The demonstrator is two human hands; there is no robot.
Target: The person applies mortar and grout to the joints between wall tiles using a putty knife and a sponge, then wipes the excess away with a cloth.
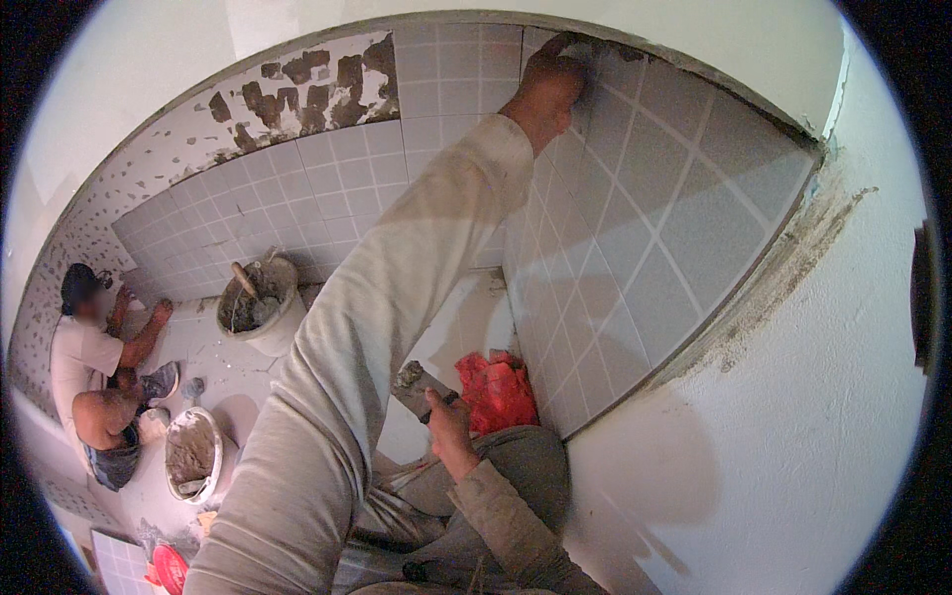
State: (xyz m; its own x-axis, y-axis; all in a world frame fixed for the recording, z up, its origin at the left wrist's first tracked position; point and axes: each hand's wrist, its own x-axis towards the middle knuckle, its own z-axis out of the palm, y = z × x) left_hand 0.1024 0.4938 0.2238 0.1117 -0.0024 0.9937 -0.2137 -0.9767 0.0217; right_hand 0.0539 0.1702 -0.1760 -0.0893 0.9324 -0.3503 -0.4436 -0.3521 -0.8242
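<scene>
My left arm reaches far up across the view, and my left hand is against the top of the grey tiled wall, right by the corner. Its fingers are dark and blurred there, so their grip is unclear. Lower down, close to my body, my right hand is closed around the dark handle of a putty knife. Grey mortar clings to the end of its flat blade. Just behind that hand, a crumpled red bag lies at the foot of the tiled wall.
A large bucket of mortar with a wooden-handled tool stands by the far wall. Nearer is a smaller white bucket. At the left, a co-worker crouches by the wall. Mortar patches mark the untiled strip. A red basin sits lower left.
</scene>
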